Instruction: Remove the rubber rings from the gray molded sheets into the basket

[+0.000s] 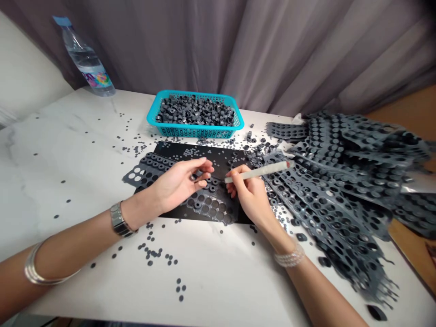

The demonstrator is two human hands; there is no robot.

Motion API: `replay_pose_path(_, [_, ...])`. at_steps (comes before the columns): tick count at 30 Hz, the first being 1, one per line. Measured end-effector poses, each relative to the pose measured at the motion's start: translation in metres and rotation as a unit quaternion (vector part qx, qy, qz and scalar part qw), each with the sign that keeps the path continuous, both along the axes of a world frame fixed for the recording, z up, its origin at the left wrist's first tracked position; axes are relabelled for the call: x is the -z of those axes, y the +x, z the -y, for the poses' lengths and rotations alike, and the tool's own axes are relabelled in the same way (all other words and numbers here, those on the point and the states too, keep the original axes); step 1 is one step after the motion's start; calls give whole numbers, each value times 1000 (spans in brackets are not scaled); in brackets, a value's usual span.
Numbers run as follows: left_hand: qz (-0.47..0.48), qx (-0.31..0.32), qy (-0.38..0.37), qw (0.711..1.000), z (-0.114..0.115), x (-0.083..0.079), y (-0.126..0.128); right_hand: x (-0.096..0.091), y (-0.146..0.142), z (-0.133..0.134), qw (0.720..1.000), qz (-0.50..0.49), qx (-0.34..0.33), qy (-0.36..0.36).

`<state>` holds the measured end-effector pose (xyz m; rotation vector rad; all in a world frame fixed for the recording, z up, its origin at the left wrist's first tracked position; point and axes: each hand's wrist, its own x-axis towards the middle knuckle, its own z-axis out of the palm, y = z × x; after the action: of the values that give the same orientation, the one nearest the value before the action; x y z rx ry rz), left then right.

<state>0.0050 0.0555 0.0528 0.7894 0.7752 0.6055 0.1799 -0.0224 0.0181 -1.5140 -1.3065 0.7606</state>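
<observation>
The left hand (179, 181) pinches a small dark ring (197, 175), and the right hand (248, 196) closes around a pale stick (259, 172). The gray sheet (207, 209) on the black mat (211, 156) has many empty holes, some with rings; farther, a blue basket (195, 132) is full.

A teal basket (195, 131) with a lattice of small square holes holds dark grey rings (194, 111), and the matching grey strips (327, 213) show rows of round holes. The sheet (204, 156) is black, the worktop (61, 181) white with faint grey veining and scattered dark dots (150, 254), the stick (259, 173) cream with a red tip, and the curtain (190, 45) muted grey-mauve.
</observation>
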Motion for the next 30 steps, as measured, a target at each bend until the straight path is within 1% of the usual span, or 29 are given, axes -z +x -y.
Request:
replay_pose_path(1, [-47, 16, 76, 996, -2, 1, 1, 0, -1, 0, 1000, 18, -6, -4])
replay_pose_path(2, [-103, 37, 157, 982, -4, 2, 3, 0, -1, 0, 999, 32, -9, -7])
replay_pose_path(3, [-162, 59, 233, 957, -6, 2, 5, 0, -1, 0, 999, 43, -11, -10])
replay_pose_path(4, [-219, 78, 301, 925, -7, 2, 7, 0, -1, -1, 999, 51, -10, -11])
replay_pose_path(6, [-303, 103, 406, 856, -9, 1, 10, 0, -1, -1, 998, 64, -9, -10])
replay_pose_path(8, [-346, 119, 486, 794, -9, 2, 12, -1, -2, -1, 997, 76, -10, -8])
replay_pose_path(9, [-352, 125, 520, 768, -9, 3, 12, -1, -2, -1, 997, 81, -9, -6])
replay_pose_path(11, [-351, 141, 568, 731, -10, 8, 11, -2, -3, -1, 996, 88, -8, -2])
replay_pose_path(16, [-362, 182, 625, 667, -12, 18, 10, -3, -5, -1, 993, 119, -10, 9])
replay_pose_path(19, [-355, 197, 652, 641, -10, 20, 13, -4, -7, -2, 987, 157, -7, 23])
replay_pose_path(21, [-346, 194, 666, 632, -6, 19, 16, -5, -9, -2, 983, 180, -1, 30])
replay_pose_path(22, [-337, 192, 670, 633, -4, 16, 16, -5, -10, -2, 982, 188, 3, 32])
replay_pose_path(23, [-324, 188, 670, 641, -2, 13, 16, -5, -11, -3, 980, 195, 7, 31])
replay_pose_path(24, [-308, 178, 663, 659, -1, 9, 14, -5, -11, -3, 979, 200, 12, 29])
replay_pose_path(25, [-292, 160, 645, 688, -1, 5, 12, -5, -11, -3, 979, 202, 16, 25])
replay_pose_path(26, [-275, 132, 613, 729, -1, 1, 8, -4, -11, -4, 980, 199, 19, 20])
replay_pose_path(27, [-255, 93, 563, 781, -3, -4, 5, -4, -11, -4, 981, 191, 21, 15])
replay_pose_path(29, [-193, 24, 410, 891, -10, -10, -2, -2, -10, -4, 987, 159, 21, 5])
replay_pose_path(30, [-148, 7, 321, 936, -13, -11, -5, 0, -9, -4, 990, 137, 20, 2])
